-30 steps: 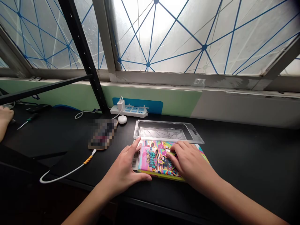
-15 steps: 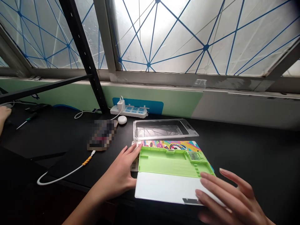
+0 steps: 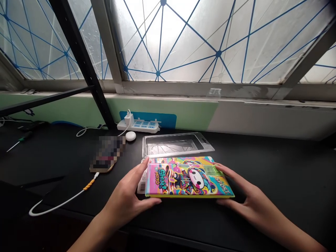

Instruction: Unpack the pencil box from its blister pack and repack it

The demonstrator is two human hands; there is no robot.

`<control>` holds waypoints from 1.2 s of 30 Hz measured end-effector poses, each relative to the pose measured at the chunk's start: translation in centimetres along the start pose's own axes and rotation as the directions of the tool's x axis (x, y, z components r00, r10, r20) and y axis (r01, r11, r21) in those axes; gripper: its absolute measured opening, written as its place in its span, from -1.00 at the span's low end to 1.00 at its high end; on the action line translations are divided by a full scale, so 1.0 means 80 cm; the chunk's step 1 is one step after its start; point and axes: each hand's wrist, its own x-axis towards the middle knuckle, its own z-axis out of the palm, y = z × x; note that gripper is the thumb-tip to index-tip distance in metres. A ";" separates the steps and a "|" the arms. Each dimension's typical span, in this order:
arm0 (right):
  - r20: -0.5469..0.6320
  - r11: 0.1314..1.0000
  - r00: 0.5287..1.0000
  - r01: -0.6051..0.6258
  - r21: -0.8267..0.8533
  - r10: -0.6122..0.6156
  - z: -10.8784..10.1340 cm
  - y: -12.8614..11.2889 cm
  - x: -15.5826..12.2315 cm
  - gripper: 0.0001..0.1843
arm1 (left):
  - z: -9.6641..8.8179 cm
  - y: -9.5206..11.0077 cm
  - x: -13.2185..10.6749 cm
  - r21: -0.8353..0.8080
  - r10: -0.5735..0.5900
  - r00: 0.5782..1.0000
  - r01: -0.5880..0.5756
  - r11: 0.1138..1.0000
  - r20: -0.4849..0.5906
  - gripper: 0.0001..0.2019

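A pencil case (image 3: pixel 183 180) with a colourful cartoon lid lies in front of me, its lid down over the green tray. My left hand (image 3: pixel 131 189) grips its left end, fingers along the far side and thumb at the near edge. At the right end, my right hand (image 3: pixel 241 190) holds it the same way, with fingertips by a clear green window in the lid. Beneath and behind the case, a printed backing card (image 3: pixel 141 185) with a barcode shows at the left. Just beyond lies a clear plastic blister shell (image 3: pixel 178 145).
To the left lies a phone with a blurred screen (image 3: pixel 107 154), a white cable (image 3: pixel 60 206) plugged into it. A power strip (image 3: pixel 139 125) and a round white object (image 3: pixel 130 136) are near the wall. A screwdriver (image 3: pixel 19 141) rests at far left, beside a black metal frame (image 3: pixel 81 63).
The pencil case's lid has swung from open, white inside showing, to down over the green tray. My right hand now grips the right end. Another person's hand has left the left edge.
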 end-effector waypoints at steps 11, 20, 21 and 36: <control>0.018 0.989 0.994 0.104 0.101 -0.107 -0.023 0.020 0.177 -0.31 | -0.015 -0.016 0.129 0.264 -0.068 0.997 0.053 0.963 0.048 -0.26; -0.059 0.959 0.976 0.194 -0.205 -0.210 0.014 0.009 0.159 -0.64 | 0.013 -0.043 0.129 0.430 -0.147 0.986 0.101 0.897 0.075 -0.30; -0.072 0.936 0.959 0.249 -0.250 -0.274 0.016 -0.004 0.152 -0.68 | 0.014 -0.037 0.132 0.440 -0.128 0.989 0.080 0.894 0.080 -0.31; 0.082 0.920 0.990 0.140 -0.366 -0.118 0.072 -0.061 0.106 -0.36 | 0.034 -0.016 0.185 0.385 -0.079 0.950 -0.046 0.922 0.302 -0.34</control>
